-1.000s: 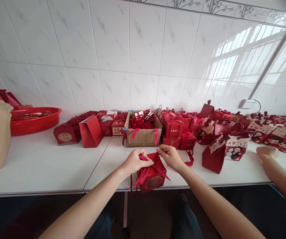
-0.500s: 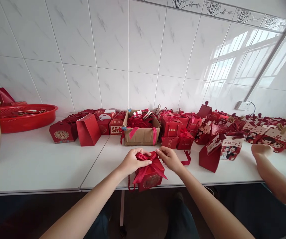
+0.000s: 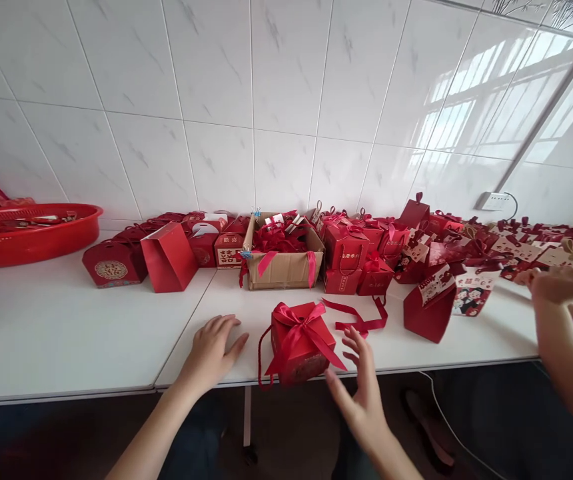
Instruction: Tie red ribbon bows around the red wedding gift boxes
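Observation:
A red gift box (image 3: 300,360) with a red ribbon bow (image 3: 303,325) on its top stands at the front edge of the table, a cord handle hanging down its left side. To the left of the box, apart from it, my left hand (image 3: 212,350) is open with its fingers over the tabletop. My right hand (image 3: 359,387) is open just right of the box, thumb close to its lower right corner; whether it touches the box I cannot tell. Behind that hand a loose red ribbon (image 3: 361,320) lies on the table.
Behind the box stands a cardboard box (image 3: 284,272) full of red ribbon. Red gift boxes line the back of the white table (image 3: 101,347) on both sides. A red plastic basin (image 3: 31,247) sits at far left. Another person's hand (image 3: 564,283) is at far right.
Both my hands have let go of the bow and moved apart, the left one leftward, the right one down and to the right. The co-worker's hand has risen slightly and moved right.

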`<state>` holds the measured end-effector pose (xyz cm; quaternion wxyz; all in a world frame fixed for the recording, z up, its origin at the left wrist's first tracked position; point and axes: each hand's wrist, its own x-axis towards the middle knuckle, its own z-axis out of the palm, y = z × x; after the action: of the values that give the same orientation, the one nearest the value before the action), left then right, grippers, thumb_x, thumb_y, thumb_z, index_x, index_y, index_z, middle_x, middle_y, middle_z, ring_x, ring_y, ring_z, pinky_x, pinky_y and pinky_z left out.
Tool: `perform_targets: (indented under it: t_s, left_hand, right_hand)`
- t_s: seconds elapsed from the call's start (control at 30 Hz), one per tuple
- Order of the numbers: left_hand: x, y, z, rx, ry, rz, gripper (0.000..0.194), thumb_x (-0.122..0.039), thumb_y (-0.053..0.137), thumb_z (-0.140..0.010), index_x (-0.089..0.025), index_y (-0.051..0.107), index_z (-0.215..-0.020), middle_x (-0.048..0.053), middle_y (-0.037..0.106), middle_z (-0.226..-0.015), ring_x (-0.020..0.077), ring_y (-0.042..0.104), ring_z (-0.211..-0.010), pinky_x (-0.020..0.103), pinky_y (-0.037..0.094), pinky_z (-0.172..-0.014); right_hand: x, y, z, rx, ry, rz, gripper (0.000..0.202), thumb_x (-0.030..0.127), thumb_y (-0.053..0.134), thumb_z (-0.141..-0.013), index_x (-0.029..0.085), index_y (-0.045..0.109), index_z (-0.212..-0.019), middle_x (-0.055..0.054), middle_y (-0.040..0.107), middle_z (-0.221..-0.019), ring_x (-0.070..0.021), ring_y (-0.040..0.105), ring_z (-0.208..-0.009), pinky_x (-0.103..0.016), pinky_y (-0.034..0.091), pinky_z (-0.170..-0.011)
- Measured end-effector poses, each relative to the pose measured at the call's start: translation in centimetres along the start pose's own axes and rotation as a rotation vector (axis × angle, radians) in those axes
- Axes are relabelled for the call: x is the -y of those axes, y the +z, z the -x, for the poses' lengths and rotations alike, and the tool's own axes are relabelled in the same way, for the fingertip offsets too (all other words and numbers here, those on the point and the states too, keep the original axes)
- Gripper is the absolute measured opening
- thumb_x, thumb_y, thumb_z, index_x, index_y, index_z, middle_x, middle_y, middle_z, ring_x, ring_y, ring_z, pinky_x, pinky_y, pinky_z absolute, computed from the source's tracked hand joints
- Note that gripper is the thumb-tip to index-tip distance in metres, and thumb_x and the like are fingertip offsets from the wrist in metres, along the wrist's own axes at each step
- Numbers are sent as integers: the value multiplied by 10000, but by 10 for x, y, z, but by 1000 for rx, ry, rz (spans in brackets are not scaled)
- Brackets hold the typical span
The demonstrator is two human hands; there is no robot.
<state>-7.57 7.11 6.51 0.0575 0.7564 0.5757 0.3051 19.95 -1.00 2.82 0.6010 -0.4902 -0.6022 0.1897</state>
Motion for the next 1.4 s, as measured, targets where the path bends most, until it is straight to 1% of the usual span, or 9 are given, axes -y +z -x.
perform_targets:
  t_s: [0.2,0.4,0.53,0.73,0.93,1.07,1.2,1.3,1.4]
  left_hand:
    - [4,10,6,142,-25,-204,478,-516,473,-870,-236,601,-1235,100,492,-1452,361,377,-1365,551,343,-1056]
    - [9,10,4,132,8,-250,481,-514,460,-869,-247,609,-1240,89,501,-1447,343,413,-1347,530,364,-1043]
    - [19,15,2,120,27,-265,486,-532,447,-858,-261,620,-1221,79,514,-1436,354,431,-1334,537,378,-1025]
    - [33,22,2,72,75,-276,482,-549,458,-838,-299,613,-1220,52,523,-1428,364,441,-1326,531,402,-1003]
    - [40,25,0,66,52,-253,495,-566,469,-811,-307,615,-1207,53,563,-1384,368,471,-1300,534,438,-964]
    - [41,27,-1,23,73,-231,442,-553,474,-815,-339,612,-1177,31,590,-1355,343,505,-1272,516,458,-946]
    - [43,27,-1,8,65,-237,399,-524,465,-828,-354,610,-1158,23,594,-1350,323,524,-1255,509,460,-935]
    - [44,26,-2,17,78,-252,430,-534,492,-806,-323,619,-1159,51,594,-1349,330,530,-1248,504,461,-932]
    - [45,27,-3,-5,94,-260,430,-528,484,-810,-310,624,-1153,57,603,-1337,325,538,-1238,496,465,-930]
  right_hand:
    - [16,59,28,-214,1,245,1187,499,770,-676,219,-9,-1527,-219,179,-1488,-428,237,-1380,-632,310,-1040]
    - [0,74,24,-215,90,256,1159,476,741,-689,238,-29,-1523,-200,252,-1505,-422,285,-1378,-618,353,-1046]
    - [-13,59,22,-286,77,240,1042,474,736,-644,282,148,-1483,-169,423,-1399,-437,411,-1292,-628,392,-1011]
    - [-19,9,-6,-417,-79,204,920,412,687,-701,268,196,-1465,-178,422,-1361,-377,482,-1232,-587,422,-997]
    - [8,-69,-102,-718,-358,262,1063,429,737,-663,293,68,-1477,-153,352,-1379,-342,434,-1271,-588,425,-979]
    - [8,-103,-172,-801,-450,355,1040,471,687,-721,298,-16,-1466,-168,293,-1405,-320,459,-1237,-558,493,-898]
    - [-32,-101,-214,-805,-353,424,998,487,650,-761,264,3,-1487,-184,227,-1436,-330,363,-1319,-552,428,-1000]
    - [-74,-84,-226,-556,-194,471,919,480,683,-724,221,217,-1474,-179,294,-1365,-358,324,-1329,-554,348,-1059]
    - [-108,-71,-226,-416,-102,430,913,501,645,-749,223,191,-1490,-172,268,-1383,-335,359,-1316,-523,322,-1083]
